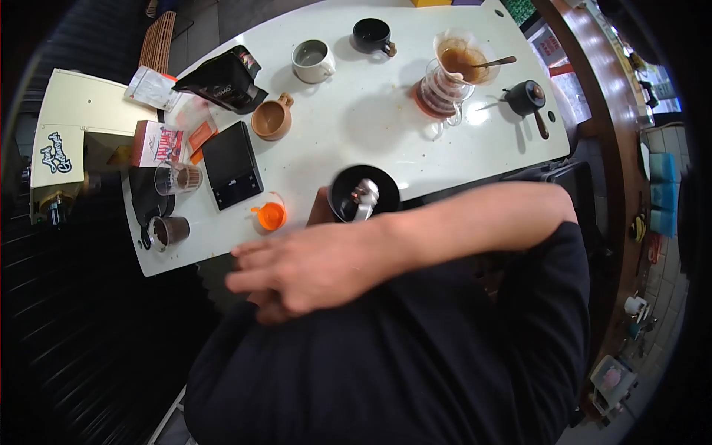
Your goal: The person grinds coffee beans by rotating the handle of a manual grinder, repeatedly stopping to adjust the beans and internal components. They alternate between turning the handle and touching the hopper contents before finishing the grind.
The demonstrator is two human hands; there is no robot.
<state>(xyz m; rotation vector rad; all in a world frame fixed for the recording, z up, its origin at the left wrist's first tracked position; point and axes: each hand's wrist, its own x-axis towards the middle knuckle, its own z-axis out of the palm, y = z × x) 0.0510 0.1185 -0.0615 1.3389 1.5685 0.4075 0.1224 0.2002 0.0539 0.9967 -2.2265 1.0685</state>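
A round black vessel (343, 194), which looks like a hand grinder, is at the table's front edge. A shiny metal piece (365, 194) sits in its middle, with an arm running down behind my right forearm. Mostly hidden, my left hand (319, 208) shows as fingers wrapped around the vessel's left side. My right hand (308, 268) is palm down, left of and below it, slightly blurred. Its fingers are bent, and whatever lies under them is hidden. Nearby on the table stands a small orange cup-like piece (272, 216).
On the white table (356, 137) are a black scale (233, 163), a brown cup (271, 119), a white mug (313, 62), a black cup (371, 34) and a black bag (222, 81). A glass dripper with spoon (456, 63), small black pot (525, 98) and clear cup of grounds (169, 232) stand farther out.
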